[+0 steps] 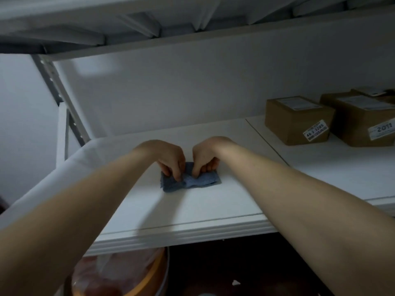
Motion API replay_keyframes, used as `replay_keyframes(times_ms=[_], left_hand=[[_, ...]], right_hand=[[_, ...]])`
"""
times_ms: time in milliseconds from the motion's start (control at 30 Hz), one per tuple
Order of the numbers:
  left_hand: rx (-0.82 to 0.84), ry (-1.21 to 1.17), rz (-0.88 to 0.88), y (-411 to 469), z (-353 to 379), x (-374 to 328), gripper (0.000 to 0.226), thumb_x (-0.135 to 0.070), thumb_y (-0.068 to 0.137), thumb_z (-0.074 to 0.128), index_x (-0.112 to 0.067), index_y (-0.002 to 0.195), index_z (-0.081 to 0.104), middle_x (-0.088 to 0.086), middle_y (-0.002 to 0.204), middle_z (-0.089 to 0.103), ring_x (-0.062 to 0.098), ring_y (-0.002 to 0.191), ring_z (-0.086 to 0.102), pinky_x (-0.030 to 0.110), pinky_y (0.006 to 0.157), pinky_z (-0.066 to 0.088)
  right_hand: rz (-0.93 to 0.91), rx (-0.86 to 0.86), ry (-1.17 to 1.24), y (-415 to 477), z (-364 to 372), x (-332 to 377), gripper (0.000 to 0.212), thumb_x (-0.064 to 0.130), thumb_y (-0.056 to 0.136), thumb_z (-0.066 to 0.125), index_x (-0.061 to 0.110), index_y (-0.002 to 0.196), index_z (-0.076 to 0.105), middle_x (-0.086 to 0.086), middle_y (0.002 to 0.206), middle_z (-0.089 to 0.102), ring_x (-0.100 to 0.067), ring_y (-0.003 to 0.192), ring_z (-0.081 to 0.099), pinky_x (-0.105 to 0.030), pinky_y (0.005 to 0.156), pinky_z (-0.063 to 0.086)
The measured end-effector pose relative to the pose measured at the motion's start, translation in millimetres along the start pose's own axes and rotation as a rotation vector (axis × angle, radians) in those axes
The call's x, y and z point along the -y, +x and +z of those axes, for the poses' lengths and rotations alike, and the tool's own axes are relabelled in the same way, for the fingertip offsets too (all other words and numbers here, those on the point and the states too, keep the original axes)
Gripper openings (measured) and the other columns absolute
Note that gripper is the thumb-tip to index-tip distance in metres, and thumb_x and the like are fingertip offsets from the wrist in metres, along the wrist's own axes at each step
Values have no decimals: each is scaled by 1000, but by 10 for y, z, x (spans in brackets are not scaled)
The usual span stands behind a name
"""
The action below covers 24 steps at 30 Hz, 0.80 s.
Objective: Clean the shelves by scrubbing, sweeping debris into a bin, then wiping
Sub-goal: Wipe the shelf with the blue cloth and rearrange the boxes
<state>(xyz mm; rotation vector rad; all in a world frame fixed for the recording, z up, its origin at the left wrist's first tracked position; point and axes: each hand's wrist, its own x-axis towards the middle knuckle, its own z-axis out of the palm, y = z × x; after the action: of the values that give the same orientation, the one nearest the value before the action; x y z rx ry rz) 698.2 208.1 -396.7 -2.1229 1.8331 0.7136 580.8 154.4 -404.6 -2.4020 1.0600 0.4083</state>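
Note:
A small blue cloth (198,182) lies folded on the white shelf (192,208), near its middle. My left hand (168,157) pinches the cloth's left part with curled fingers. My right hand (205,155) pinches its upper middle, close beside the left hand. Both forearms reach in from the bottom corners of the view. The fingers hide the back edge of the cloth.
Two brown cardboard boxes (297,119) (363,118) with labels stand at the shelf's right rear. Another shelf (149,28) hangs overhead. A grey metal upright (62,97) stands at the left. Below the shelf's front edge sits an orange-rimmed container (128,274) lined with plastic.

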Motion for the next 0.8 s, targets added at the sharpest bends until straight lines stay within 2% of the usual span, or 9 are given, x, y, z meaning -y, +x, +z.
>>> replay_keyframes(times_ms=[67,100,167,233,300,333,500,667,800], left_hand=[[-72,55,30,-76,33,-38,14,-22,75,77,-19,76,63,-4,73,57,9,65,57,17,58,46],[-107,61,58,-102,58,-78,17,-28,75,76,-19,81,63,-4,77,58,10,69,58,20,63,47],[-143,40,134,-109,108,-192,45,-40,76,74,-18,112,61,-2,106,62,15,95,59,25,84,48],[-149,36,201,-75,198,-356,66,-49,79,69,-25,136,46,0,134,51,18,116,51,28,99,41],[-190,88,240,13,296,-537,68,-49,88,58,-27,146,32,2,149,35,21,132,38,28,107,31],[-225,112,254,43,327,-601,63,-45,92,54,-26,147,29,3,151,31,23,135,34,29,108,28],[-296,151,209,70,334,-472,42,-22,98,41,-13,138,44,13,140,47,27,120,48,28,90,37],[-367,84,29,-112,283,280,43,-31,101,34,-22,143,39,6,137,49,26,119,50,29,94,36],[-354,41,-148,-330,259,808,42,-37,102,29,-15,131,52,13,127,57,28,114,55,30,95,39]], right_hand=[[-3,-30,-22,-27,-16,-44,29,31,79,76,4,88,69,-4,72,63,-18,70,59,-29,67,51],[11,-68,-43,-51,-35,-107,32,32,78,76,4,94,71,-5,74,63,-20,74,60,-31,70,52],[45,-193,-124,-106,-87,-276,28,30,77,76,7,91,68,-5,74,62,-23,77,61,-32,69,52],[104,-326,-215,-147,-100,-447,16,22,81,70,10,86,61,-6,76,60,-25,77,59,-27,63,46],[165,-431,-240,-149,-69,-583,10,17,87,60,9,94,60,-11,94,64,-27,81,57,-28,66,43],[184,-475,-236,-132,-48,-619,16,18,90,56,8,101,61,-13,104,64,-28,86,59,-29,69,43],[180,-557,-182,0,37,-494,30,25,92,54,5,115,60,-15,117,62,-31,105,60,-28,72,41],[-138,-424,-73,302,230,201,32,25,94,53,8,119,64,-14,123,63,-29,107,61,-26,76,42],[-219,-298,-53,812,434,771,43,19,96,37,14,136,51,-11,137,54,-28,116,56,-35,99,45]])
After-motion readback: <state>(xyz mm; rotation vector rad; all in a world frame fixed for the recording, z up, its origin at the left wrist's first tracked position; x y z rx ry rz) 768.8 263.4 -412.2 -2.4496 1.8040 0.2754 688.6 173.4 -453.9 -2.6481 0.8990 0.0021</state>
